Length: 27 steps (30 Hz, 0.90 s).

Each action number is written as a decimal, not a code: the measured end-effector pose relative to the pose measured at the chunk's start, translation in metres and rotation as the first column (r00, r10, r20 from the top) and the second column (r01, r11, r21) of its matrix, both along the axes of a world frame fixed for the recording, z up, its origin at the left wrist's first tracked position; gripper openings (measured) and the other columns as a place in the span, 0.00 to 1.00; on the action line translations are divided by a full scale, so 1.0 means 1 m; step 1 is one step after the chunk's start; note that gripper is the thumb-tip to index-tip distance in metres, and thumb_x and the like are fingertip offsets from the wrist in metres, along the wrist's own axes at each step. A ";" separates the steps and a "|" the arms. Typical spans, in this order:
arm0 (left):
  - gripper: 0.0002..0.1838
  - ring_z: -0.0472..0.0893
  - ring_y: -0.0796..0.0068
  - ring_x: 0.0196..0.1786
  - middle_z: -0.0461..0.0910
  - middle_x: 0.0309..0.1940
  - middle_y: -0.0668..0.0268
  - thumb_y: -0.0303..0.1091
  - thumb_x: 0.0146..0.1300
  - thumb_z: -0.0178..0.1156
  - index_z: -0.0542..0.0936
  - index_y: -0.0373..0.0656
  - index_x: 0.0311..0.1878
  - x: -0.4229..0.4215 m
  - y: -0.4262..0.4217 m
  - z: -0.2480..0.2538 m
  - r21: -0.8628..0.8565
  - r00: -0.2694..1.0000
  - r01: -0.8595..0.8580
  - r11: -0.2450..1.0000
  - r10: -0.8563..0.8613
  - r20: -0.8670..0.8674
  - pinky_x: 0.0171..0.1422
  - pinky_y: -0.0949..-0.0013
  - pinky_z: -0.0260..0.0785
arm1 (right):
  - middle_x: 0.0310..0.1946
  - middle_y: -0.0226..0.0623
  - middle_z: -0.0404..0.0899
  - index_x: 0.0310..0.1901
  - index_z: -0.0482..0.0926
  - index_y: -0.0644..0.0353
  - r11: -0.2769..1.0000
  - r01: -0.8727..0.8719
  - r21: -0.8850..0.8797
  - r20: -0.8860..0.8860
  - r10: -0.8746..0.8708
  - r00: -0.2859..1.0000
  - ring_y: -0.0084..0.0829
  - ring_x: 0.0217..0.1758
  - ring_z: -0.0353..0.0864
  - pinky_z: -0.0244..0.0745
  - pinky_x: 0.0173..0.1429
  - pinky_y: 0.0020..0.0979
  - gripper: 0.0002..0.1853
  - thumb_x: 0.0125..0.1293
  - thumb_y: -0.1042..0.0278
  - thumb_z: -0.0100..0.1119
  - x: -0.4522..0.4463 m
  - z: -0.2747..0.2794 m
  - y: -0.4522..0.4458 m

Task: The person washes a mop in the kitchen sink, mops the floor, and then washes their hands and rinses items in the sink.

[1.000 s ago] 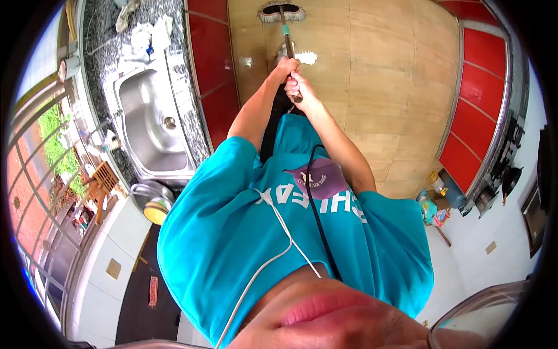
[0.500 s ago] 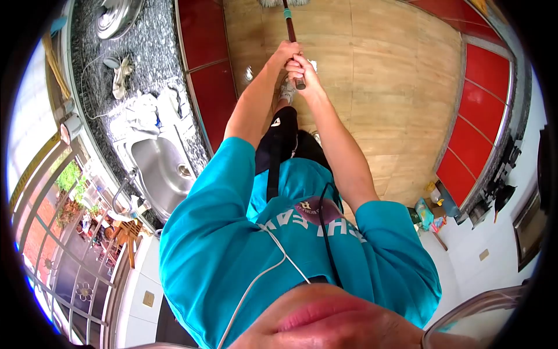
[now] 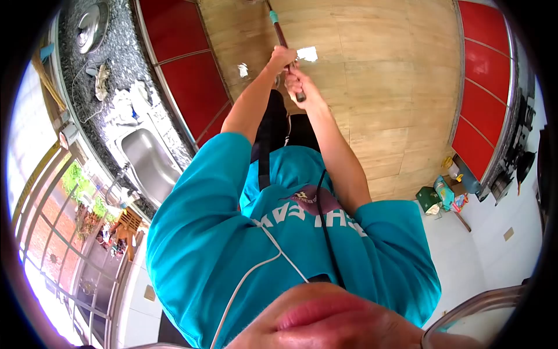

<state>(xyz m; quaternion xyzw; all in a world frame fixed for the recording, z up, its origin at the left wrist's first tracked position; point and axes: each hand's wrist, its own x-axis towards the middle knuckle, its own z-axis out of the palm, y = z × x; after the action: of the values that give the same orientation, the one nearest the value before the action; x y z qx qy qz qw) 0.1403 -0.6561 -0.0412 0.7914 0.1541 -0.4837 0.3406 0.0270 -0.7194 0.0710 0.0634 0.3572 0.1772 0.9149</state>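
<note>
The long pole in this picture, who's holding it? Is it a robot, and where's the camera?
No robot here, just a person with two bare hands! The camera is worn on their head, looking forward and down, so you see their blue-green shirt from above. Both hands grip the long pole: the left hand farther along, the right hand near its closer end. The pole reaches out over the tan floor; its far end is cut off by the picture's top edge. On the left, a speckled counter holds a metal sink, crumpled white stuff and a round shiny thing.
</note>
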 end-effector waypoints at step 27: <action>0.15 0.83 0.64 0.31 0.80 0.27 0.49 0.35 0.44 0.61 0.78 0.29 0.26 -0.203 -0.058 0.021 -0.076 0.994 0.071 0.995 -0.077 -0.080 0.34 0.66 0.76 | 0.14 0.19 0.58 0.30 0.69 0.56 0.955 -0.218 -0.202 -0.096 0.202 0.975 0.10 0.09 0.52 0.47 0.09 0.14 0.12 0.67 0.59 0.48 -0.195 0.015 -0.064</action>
<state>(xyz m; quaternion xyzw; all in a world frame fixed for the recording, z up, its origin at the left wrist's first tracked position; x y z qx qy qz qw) -0.0623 -0.7145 -0.0205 0.7627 0.1210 -0.5337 0.3447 -0.1677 -0.7836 0.0864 -0.0658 0.4123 0.2322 0.8785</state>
